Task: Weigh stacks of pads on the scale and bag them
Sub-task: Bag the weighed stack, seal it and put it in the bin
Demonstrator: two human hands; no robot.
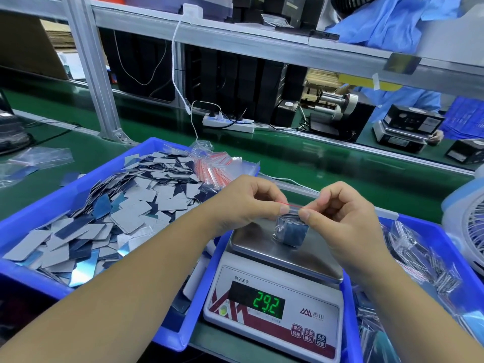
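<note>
A small clear zip bag (291, 233) with a stack of blue-grey pads inside rests on the steel pan of the white scale (272, 307), whose green display reads 29.2. My left hand (248, 203) pinches the left end of the bag's red zip strip. My right hand (340, 213) pinches the right end of the same strip. A blue bin (49, 205) at the left holds several loose grey and blue pads. Empty red-striped zip bags (217, 166) lie at that bin's far right corner.
A second blue bin (429, 231) at the right holds several filled bags. A white fan (468, 226) stands at the far right edge. Behind runs a green conveyor belt (288, 158) with a power strip (227, 123); another worker's hand (436, 137) rests by a second scale.
</note>
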